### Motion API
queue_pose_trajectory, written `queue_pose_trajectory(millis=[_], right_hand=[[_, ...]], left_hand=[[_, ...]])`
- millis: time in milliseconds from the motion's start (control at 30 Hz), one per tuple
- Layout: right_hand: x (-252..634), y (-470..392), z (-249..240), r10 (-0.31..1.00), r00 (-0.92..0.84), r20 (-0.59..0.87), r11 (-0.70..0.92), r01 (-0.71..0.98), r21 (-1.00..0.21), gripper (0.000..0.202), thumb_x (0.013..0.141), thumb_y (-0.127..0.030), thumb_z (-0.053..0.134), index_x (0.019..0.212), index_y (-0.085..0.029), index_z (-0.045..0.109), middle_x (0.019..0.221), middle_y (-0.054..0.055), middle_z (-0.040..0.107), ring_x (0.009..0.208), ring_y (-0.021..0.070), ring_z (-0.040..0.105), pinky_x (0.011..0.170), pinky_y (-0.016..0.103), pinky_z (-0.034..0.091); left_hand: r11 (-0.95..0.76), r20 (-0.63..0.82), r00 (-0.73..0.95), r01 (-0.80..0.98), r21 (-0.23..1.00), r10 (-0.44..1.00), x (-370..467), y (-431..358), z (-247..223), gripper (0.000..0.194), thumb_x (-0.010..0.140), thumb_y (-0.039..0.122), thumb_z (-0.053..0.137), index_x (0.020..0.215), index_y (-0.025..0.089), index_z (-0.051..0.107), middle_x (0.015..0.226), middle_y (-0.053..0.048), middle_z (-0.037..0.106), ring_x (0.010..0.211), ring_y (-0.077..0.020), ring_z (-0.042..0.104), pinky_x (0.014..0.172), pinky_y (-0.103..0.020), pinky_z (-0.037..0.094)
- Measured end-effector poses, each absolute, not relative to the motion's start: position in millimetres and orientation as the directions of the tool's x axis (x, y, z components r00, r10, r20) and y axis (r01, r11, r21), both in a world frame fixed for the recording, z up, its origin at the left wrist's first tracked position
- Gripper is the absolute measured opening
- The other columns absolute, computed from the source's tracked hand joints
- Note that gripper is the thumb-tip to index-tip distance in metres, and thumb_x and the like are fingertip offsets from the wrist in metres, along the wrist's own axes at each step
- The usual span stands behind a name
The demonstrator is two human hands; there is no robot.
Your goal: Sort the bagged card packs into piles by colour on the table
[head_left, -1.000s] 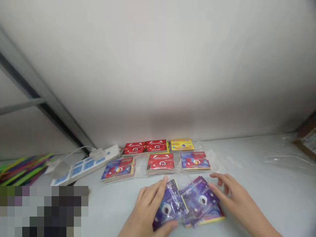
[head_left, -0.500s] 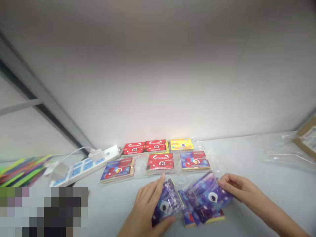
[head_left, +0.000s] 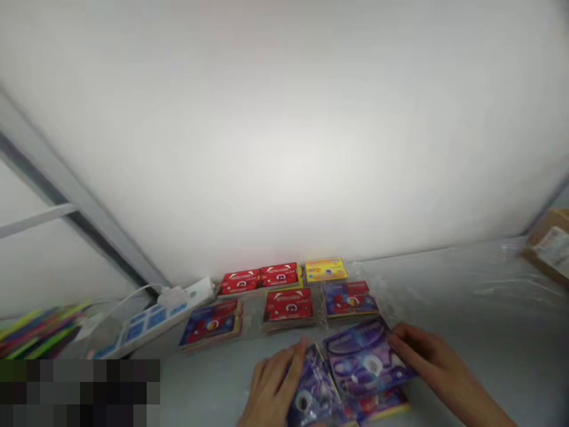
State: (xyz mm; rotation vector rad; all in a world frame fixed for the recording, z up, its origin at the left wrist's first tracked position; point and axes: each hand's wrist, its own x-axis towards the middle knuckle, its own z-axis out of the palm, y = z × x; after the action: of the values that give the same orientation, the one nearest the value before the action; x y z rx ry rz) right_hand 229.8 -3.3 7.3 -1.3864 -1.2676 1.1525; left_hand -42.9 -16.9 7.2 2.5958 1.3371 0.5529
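My left hand (head_left: 275,385) is closed around the edge of a purple printed packet (head_left: 313,388) in shiny clear wrap, low in the view. Between thumb and fingers, my right hand (head_left: 424,359) pinches the right edge of a flat purple printed card (head_left: 368,362) with a pale round mark. Beneath that card lies a blue-and-red stack with yellow edges (head_left: 386,406), mostly covered. The lower part of the left packet runs out of view.
Behind my hands lie red stacks (head_left: 288,305), a yellow stack (head_left: 326,270) and blue-and-red stacks (head_left: 211,324). A white power strip (head_left: 155,317) with cables sits left, beside colourful strips (head_left: 40,332). Clear plastic and a cardboard box (head_left: 551,249) are at right.
The view has tilted upward. The purple card in my right hand now lies flatter and faces me more squarely, close against the left packet. Both hands keep their hold.
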Motion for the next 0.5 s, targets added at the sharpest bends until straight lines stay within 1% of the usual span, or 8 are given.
queue_pose_trajectory(millis=[67,167,267,333,433,500], right_hand=[[226.4,-3.3,5.6,0.998,0.021,-0.055,-0.058,0.129,-0.99,0.038,0.07,-0.054,0.056,0.055,-0.02,0.048,0.049,-0.005,0.041,0.049,0.0108,0.04,0.048,0.022,0.033],[224.9,-4.6,4.5,0.997,-0.021,-0.079,-0.077,0.072,-0.994,0.04,0.071,-0.055,0.055,0.055,-0.019,0.048,0.05,-0.006,0.042,0.048,0.0102,0.04,0.047,0.022,0.034],[221.7,-8.2,5.4,0.994,-0.063,-0.093,-0.087,0.1,-0.991,0.039,0.073,-0.056,0.053,0.058,-0.019,0.051,0.051,-0.004,0.045,0.049,0.0108,0.044,0.049,0.022,0.037],[217.9,-12.0,8.0,0.992,-0.112,-0.06,-0.04,0.17,-0.985,0.038,0.075,-0.053,0.052,0.061,-0.019,0.056,0.056,-0.002,0.05,0.054,0.0124,0.048,0.052,0.023,0.04],[214.1,-16.6,12.9,0.975,-0.22,0.031,0.091,0.267,-0.959,0.035,0.081,-0.047,0.048,0.066,-0.02,0.064,0.069,0.002,0.058,0.067,0.0158,0.055,0.062,0.026,0.046],[215.3,-17.2,15.3,0.961,-0.261,0.089,0.165,0.286,-0.944,0.031,0.081,-0.045,0.047,0.077,-0.022,0.068,0.078,0.004,0.061,0.08,0.0194,0.057,0.071,0.03,0.048]], left_hand=[[-0.601,0.257,0.545,0.744,0.292,0.798,-45.2,-13.7,-0.4,0.092,0.073,0.054,0.061,0.139,0.032,0.002,0.127,-0.008,0.051,0.109,-0.0274,0.051,0.089,-0.039,0.043],[-0.63,0.241,0.582,0.726,0.277,0.777,-47.7,-11.5,-5.8,0.089,0.076,0.057,0.056,0.139,0.031,0.0,0.127,-0.009,0.051,0.11,-0.0268,0.05,0.091,-0.038,0.041],[-0.666,0.229,0.626,0.691,0.282,0.746,-48.4,-11.5,-6.6,0.084,0.078,0.062,0.048,0.139,0.032,-0.001,0.126,-0.008,0.051,0.11,-0.0258,0.05,0.092,-0.038,0.041],[-0.686,0.242,0.642,0.669,0.285,0.727,-47.9,-11.5,-7.0,0.079,0.08,0.063,0.042,0.139,0.032,0.0,0.125,-0.008,0.052,0.11,-0.0253,0.05,0.092,-0.037,0.041],[-0.71,0.273,0.655,0.641,0.293,0.704,-46.0,-11.5,-7.5,0.073,0.082,0.065,0.034,0.139,0.033,0.001,0.125,-0.007,0.052,0.109,-0.0248,0.051,0.091,-0.036,0.042],[-0.707,0.276,0.651,0.639,0.304,0.707,-45.0,-12.1,-6.4,0.072,0.082,0.066,0.032,0.139,0.034,0.002,0.125,-0.006,0.052,0.108,-0.0245,0.051,0.091,-0.035,0.042]])
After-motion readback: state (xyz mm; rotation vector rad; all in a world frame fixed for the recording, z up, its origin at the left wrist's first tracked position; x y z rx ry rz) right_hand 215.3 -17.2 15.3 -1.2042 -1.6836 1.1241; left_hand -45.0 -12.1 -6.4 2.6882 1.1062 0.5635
